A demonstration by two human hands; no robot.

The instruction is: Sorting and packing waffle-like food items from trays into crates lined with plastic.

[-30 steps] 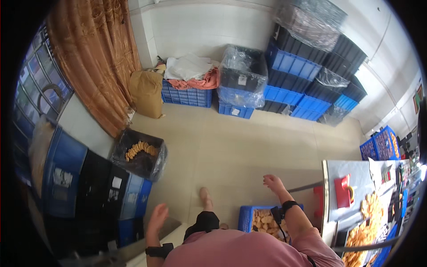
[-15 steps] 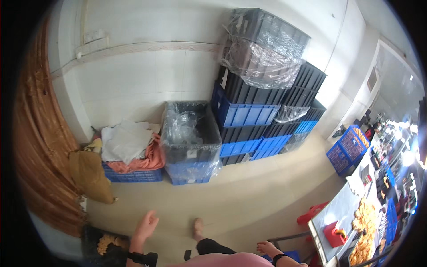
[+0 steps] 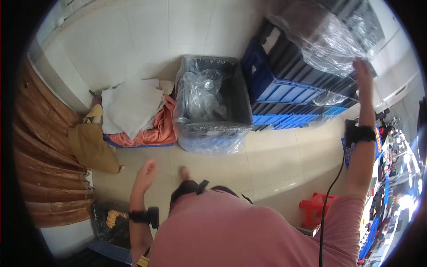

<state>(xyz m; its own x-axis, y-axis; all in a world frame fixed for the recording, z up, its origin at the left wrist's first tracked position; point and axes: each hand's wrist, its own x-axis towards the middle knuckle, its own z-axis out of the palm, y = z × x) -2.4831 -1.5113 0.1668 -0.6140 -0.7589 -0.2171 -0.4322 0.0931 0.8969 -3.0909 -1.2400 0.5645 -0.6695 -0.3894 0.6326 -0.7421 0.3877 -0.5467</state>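
Note:
My right hand (image 3: 363, 73) is raised at the upper right, fingers stretched out. It overlaps the edge of the clear plastic wrap (image 3: 327, 49) around the stacked black crates (image 3: 284, 58); whether it touches the wrap I cannot tell. A blue crate (image 3: 284, 91) sits lower in the same stack. Low on the left, my left hand (image 3: 146, 175) hangs over the floor with loosely bent fingers and nothing visible in it. Beyond it stand a plastic-lined black crate (image 3: 213, 129) and a pile of white cloth (image 3: 131, 107) over salmon-coloured cloth (image 3: 168, 118).
A brown curtain (image 3: 49, 151) hangs at the left, with a tan sack (image 3: 93, 147) beside it. A black-lined bin (image 3: 100, 222) holds yellowish pieces (image 3: 116, 219) at the lower left. A red stool (image 3: 315, 209) stands right. A cluttered bench (image 3: 387, 187) lines the right edge.
My right hand has risen from low by the bench to the wrapped crates. My view has tilted down and moved nearer the crates. The left hand stays low and free.

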